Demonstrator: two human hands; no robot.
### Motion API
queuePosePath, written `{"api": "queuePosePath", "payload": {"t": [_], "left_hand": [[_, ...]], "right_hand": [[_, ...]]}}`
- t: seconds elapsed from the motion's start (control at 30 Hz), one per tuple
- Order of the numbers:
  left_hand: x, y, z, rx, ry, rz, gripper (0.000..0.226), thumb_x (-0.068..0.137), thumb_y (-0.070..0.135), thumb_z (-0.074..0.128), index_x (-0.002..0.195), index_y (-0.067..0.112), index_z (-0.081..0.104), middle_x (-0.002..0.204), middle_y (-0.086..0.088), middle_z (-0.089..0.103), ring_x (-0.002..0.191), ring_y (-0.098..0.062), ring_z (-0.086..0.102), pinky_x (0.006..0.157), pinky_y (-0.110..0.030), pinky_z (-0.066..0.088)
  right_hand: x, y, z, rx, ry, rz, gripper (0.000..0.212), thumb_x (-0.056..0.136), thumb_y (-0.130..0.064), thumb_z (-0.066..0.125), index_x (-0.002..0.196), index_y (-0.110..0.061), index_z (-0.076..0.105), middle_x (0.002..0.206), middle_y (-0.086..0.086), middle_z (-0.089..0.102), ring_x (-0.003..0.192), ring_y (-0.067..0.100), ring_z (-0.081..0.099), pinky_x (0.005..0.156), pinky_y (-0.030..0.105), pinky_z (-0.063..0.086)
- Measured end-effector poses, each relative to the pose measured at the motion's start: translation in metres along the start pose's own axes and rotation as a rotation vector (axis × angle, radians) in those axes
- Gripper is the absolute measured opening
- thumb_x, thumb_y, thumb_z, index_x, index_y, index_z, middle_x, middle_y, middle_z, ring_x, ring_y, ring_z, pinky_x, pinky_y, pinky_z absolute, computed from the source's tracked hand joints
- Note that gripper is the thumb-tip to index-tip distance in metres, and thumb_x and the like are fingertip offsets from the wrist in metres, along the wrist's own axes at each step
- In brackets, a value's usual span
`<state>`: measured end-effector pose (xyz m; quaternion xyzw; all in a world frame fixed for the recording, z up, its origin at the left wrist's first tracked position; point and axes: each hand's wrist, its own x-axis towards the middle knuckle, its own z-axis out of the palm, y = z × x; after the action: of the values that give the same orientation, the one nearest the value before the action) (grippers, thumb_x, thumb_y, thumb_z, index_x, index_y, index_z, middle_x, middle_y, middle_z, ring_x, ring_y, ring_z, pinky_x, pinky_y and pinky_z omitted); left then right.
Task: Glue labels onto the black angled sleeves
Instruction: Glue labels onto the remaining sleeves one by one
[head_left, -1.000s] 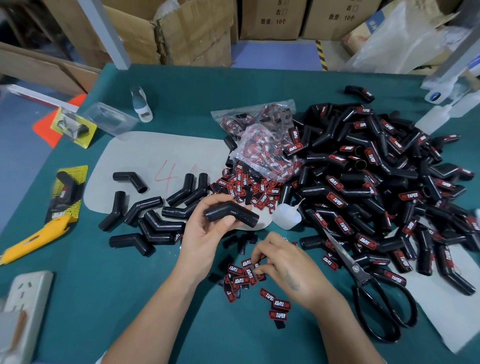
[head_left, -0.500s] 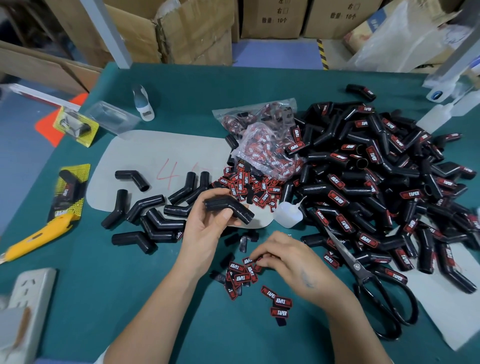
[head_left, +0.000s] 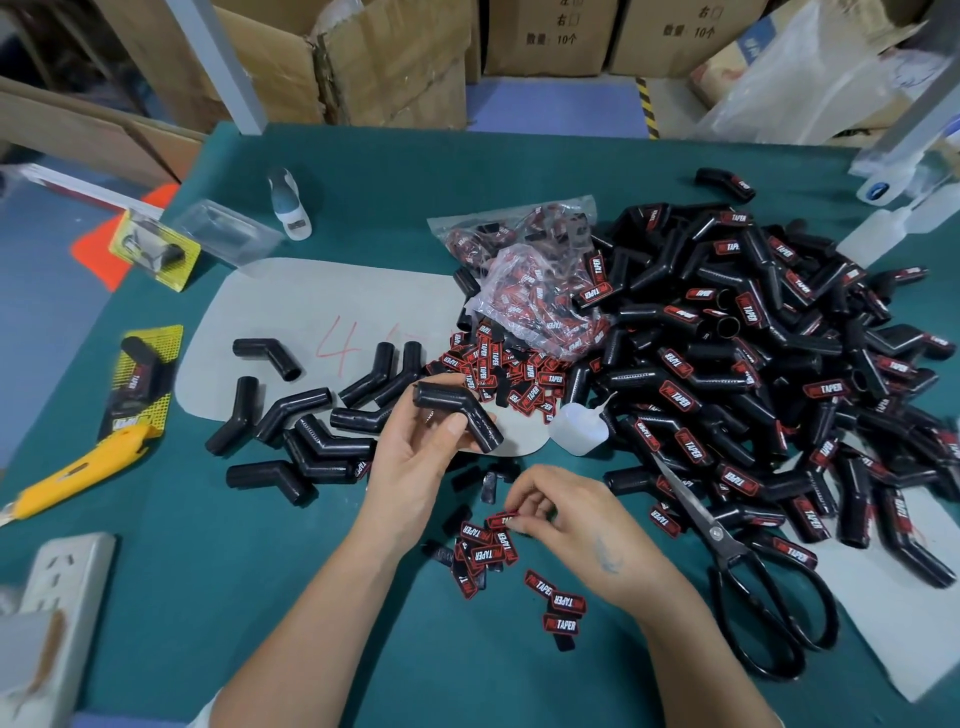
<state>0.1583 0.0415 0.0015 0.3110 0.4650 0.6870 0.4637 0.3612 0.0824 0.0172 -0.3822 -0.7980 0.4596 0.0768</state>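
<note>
- A bare black angled sleeve (head_left: 457, 415) is gripped in the left hand (head_left: 415, 457), thumb on the near face and fingers curled round the back; it is held above the table just past the centre of the view, toward 12 o'clock.
- A red-and-black label (head_left: 501, 519) is pinched between thumb and fingertips of the right hand (head_left: 576, 530), at the top edge of a small scatter of loose labels (head_left: 485, 553) lying on the green table (head_left: 182, 571) near 6 o'clock of the held sleeve.
- Three more labels (head_left: 563, 603) are laid in a short row at 5 o'clock of that scatter.
- Unlabelled sleeves (head_left: 311, 426) are grouped at 9 o'clock of the left hand, partly on a grey sheet (head_left: 291, 312) marked with a red number.
- A large heap of labelled sleeves (head_left: 753, 364) is spread at 2 to 3 o'clock of the hands.
- A bigger pile of labels (head_left: 498, 369) is seen at 12 o'clock of the held sleeve, with a clear bag of labels (head_left: 535, 280) just beyond it.
- A small white glue bottle (head_left: 579, 428) is lying at 3 o'clock of the held sleeve, touching the heap's edge.
- Black scissors (head_left: 748, 582) are laid at 4 o'clock of the right hand, blades pointing into the heap.
- A yellow utility knife (head_left: 83, 467) is at 9 o'clock on the table's left side, a white power strip (head_left: 57, 597) at 8 o'clock.
- Cardboard boxes (head_left: 545, 36) are stacked beyond the table at 12 o'clock.
</note>
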Motion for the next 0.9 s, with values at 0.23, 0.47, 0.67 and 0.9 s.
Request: {"api": "queuePosePath", "payload": {"t": [0.23,0.47,0.67,0.9], "left_hand": [[0.002,-0.004,-0.001,0.036,0.002,-0.009,0.033,0.099,0.026,0.069,0.130,0.019,0.066,0.116,-0.004,0.068,0.106,-0.025,0.063,0.094,-0.039,0.055],[0.002,-0.005,-0.002,0.041,0.005,-0.019,0.036,0.098,0.029,0.071,0.131,0.016,0.064,0.116,-0.006,0.067,0.107,-0.027,0.063,0.095,-0.043,0.054],[0.002,-0.007,-0.004,0.044,0.004,-0.022,0.040,0.098,0.030,0.073,0.133,0.013,0.062,0.117,-0.009,0.068,0.110,-0.035,0.062,0.103,-0.055,0.051],[0.001,-0.001,-0.002,0.026,-0.001,-0.007,0.043,0.099,0.035,0.073,0.133,0.010,0.061,0.120,-0.012,0.067,0.109,-0.025,0.065,0.093,-0.038,0.055]], "right_hand": [[0.005,-0.009,0.022,-0.415,0.143,-0.137,0.016,0.099,-0.017,0.066,0.109,-0.029,0.064,0.102,-0.014,0.058,0.097,0.013,0.058,0.079,0.033,0.052],[0.008,-0.014,0.026,-0.605,0.088,-0.257,0.054,0.057,0.005,0.087,0.095,-0.026,0.068,0.094,-0.010,0.059,0.081,0.015,0.061,0.057,0.028,0.049],[0.005,-0.011,0.025,-0.507,-0.025,-0.252,0.051,0.081,0.012,0.064,0.117,-0.023,0.066,0.114,-0.005,0.051,0.080,0.017,0.052,0.061,0.037,0.049],[0.001,0.001,0.019,-0.210,-0.031,-0.245,0.031,0.098,-0.001,0.057,0.116,-0.024,0.067,0.117,-0.019,0.046,0.098,0.006,0.059,0.085,0.037,0.056]]}}
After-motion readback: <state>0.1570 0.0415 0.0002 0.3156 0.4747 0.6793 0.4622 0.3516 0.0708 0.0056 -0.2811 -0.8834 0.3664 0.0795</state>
